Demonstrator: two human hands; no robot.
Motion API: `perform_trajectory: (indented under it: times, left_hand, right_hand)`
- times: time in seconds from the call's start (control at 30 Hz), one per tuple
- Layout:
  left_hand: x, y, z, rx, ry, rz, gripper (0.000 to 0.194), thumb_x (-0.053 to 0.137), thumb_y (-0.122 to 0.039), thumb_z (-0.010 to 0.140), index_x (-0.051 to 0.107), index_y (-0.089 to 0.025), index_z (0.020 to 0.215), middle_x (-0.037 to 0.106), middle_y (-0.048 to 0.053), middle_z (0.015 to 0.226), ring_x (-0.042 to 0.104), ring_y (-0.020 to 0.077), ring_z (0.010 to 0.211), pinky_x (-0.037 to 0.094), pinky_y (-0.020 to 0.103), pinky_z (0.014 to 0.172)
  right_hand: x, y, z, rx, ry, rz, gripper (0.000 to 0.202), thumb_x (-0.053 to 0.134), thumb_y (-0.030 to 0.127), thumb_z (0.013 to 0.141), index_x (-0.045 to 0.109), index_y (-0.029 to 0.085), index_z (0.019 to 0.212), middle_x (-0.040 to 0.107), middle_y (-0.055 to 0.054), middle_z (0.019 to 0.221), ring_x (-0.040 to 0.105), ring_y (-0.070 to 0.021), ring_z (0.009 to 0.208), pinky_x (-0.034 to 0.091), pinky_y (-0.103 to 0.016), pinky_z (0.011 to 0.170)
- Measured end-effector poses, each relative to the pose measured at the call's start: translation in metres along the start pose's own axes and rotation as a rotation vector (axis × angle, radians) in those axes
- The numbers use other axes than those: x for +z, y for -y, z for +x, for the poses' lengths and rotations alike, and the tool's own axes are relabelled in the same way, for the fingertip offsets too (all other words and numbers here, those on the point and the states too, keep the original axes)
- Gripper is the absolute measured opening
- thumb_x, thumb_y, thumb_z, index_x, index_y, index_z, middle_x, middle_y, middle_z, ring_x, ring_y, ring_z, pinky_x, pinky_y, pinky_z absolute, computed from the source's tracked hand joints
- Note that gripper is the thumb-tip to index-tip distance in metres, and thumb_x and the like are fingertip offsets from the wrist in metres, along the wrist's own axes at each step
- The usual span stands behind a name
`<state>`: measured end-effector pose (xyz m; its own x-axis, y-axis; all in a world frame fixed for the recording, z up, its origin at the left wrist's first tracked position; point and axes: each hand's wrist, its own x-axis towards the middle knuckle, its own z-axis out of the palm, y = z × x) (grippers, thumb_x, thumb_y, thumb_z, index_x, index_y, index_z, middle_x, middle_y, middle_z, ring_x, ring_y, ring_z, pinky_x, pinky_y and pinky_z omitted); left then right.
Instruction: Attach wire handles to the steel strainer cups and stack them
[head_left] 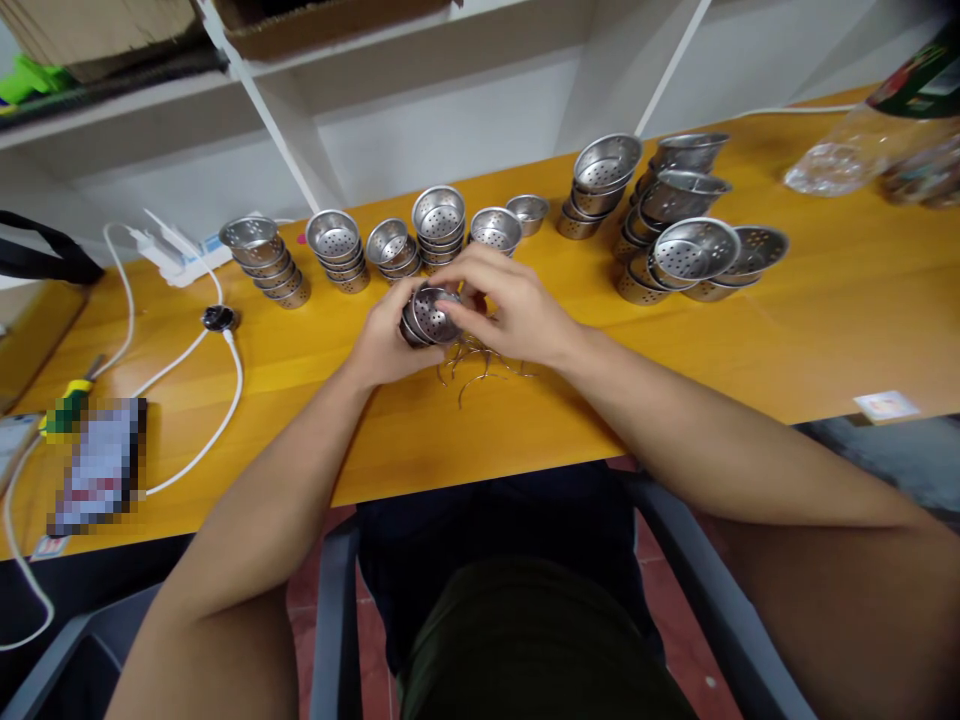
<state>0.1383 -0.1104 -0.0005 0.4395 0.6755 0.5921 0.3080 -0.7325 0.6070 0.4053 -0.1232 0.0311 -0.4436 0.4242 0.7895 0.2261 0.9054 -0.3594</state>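
Note:
Near the middle of the table, my left hand is wrapped round a small stack of perforated metal strainer cups, tilted with the open mouth toward me. My right hand grips the top cup's rim, its thumb at the mouth and its fingers curled over the far side. Whether anything small sits between those fingers is hidden. Just under my right hand, several thin curved wires lie loose on the table.
Stacks of similar cups line the table's back, with larger stacks to the right. A plastic bottle lies far right. At left are a power strip, white cables, a yellow-green screwdriver and a blurred-out item.

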Motion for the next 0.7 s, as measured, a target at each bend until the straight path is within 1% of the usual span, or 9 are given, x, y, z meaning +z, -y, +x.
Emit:
perform_trajectory:
  times: [0.07, 0.13, 0.2, 0.33, 0.43, 0.5, 0.57, 0.6, 0.7]
  left_hand:
    - [0.003, -0.003, 0.0, 0.007, 0.013, 0.006, 0.091, 0.114, -0.067, 0.084, 0.076, -0.027, 0.156, 0.088, 0.012, 0.144, 0.087, 0.0379, 0.132, 0.075, 0.054, 0.119]
    - [0.007, -0.007, 0.0, 0.018, 0.029, -0.023, 0.095, 0.112, -0.074, 0.089, 0.072, -0.026, 0.162, 0.085, 0.015, 0.153, 0.086, 0.0405, 0.143, 0.073, 0.056, 0.126]
    - [0.01, -0.011, 0.0, 0.024, 0.05, -0.06, 0.097, 0.108, -0.08, 0.094, 0.07, -0.026, 0.166, 0.085, 0.016, 0.157, 0.086, 0.0413, 0.147, 0.073, 0.057, 0.128]
    - [0.014, -0.014, 0.0, 0.024, 0.066, -0.106, 0.088, 0.104, -0.08, 0.101, 0.073, -0.026, 0.163, 0.088, 0.014, 0.15, 0.089, 0.0376, 0.139, 0.076, 0.053, 0.121]
    - [0.016, -0.012, 0.0, 0.022, 0.044, -0.137, 0.089, 0.105, -0.082, 0.099, 0.074, -0.025, 0.161, 0.089, 0.014, 0.148, 0.09, 0.0367, 0.135, 0.077, 0.052, 0.118]
    - [0.017, -0.011, 0.0, 0.002, 0.042, -0.135, 0.093, 0.105, -0.085, 0.098, 0.074, -0.025, 0.161, 0.088, 0.014, 0.148, 0.09, 0.037, 0.136, 0.077, 0.053, 0.119]
    - [0.017, -0.01, -0.001, -0.014, 0.039, -0.133, 0.095, 0.104, -0.088, 0.097, 0.074, -0.025, 0.162, 0.088, 0.015, 0.148, 0.089, 0.0368, 0.136, 0.077, 0.053, 0.12]
    - [0.016, -0.01, -0.001, -0.014, 0.034, -0.139, 0.096, 0.105, -0.088, 0.096, 0.074, -0.026, 0.162, 0.088, 0.015, 0.149, 0.089, 0.0365, 0.137, 0.076, 0.053, 0.121]
    - [0.012, -0.007, 0.0, -0.014, -0.005, -0.14, 0.097, 0.106, -0.087, 0.095, 0.074, -0.026, 0.163, 0.087, 0.015, 0.15, 0.089, 0.0357, 0.137, 0.076, 0.052, 0.122]
  right_hand:
    - [0.004, -0.006, 0.0, -0.016, 0.011, 0.034, 0.024, 0.066, 0.037, 0.13, 0.08, 0.026, 0.147, 0.084, -0.01, 0.126, 0.081, -0.0298, 0.113, 0.07, -0.049, 0.106]
    - [0.005, -0.009, 0.0, -0.011, 0.015, 0.048, 0.023, 0.063, 0.034, 0.13, 0.081, 0.024, 0.141, 0.087, -0.011, 0.125, 0.081, -0.0283, 0.112, 0.068, -0.047, 0.108]
    - [0.003, -0.008, 0.001, 0.015, 0.024, 0.066, 0.023, 0.061, 0.033, 0.13, 0.081, 0.024, 0.136, 0.089, -0.011, 0.125, 0.08, -0.0267, 0.109, 0.066, -0.044, 0.106]
    - [-0.002, -0.007, 0.003, 0.062, 0.05, 0.121, 0.02, 0.062, 0.034, 0.129, 0.08, 0.023, 0.13, 0.087, -0.007, 0.113, 0.076, -0.0226, 0.096, 0.061, -0.038, 0.094]
    - [-0.004, -0.007, 0.003, 0.089, 0.031, 0.155, 0.02, 0.062, 0.035, 0.128, 0.079, 0.024, 0.129, 0.084, -0.004, 0.106, 0.072, -0.0206, 0.089, 0.057, -0.036, 0.085]
    - [-0.004, -0.008, 0.003, 0.108, 0.017, 0.17, 0.021, 0.061, 0.036, 0.128, 0.078, 0.024, 0.128, 0.083, -0.004, 0.106, 0.071, -0.0203, 0.087, 0.056, -0.036, 0.082]
    - [-0.003, -0.007, 0.002, 0.121, 0.009, 0.186, 0.023, 0.062, 0.041, 0.129, 0.078, 0.025, 0.127, 0.083, -0.005, 0.106, 0.07, -0.0209, 0.087, 0.056, -0.037, 0.081]
    - [-0.002, -0.007, 0.002, 0.134, 0.003, 0.196, 0.026, 0.062, 0.046, 0.13, 0.078, 0.025, 0.127, 0.082, -0.005, 0.106, 0.07, -0.0215, 0.087, 0.057, -0.037, 0.08]
    - [0.008, -0.01, -0.001, 0.24, -0.07, 0.229, 0.042, 0.06, 0.068, 0.131, 0.076, 0.029, 0.135, 0.075, -0.005, 0.101, 0.068, -0.024, 0.084, 0.061, -0.04, 0.077]
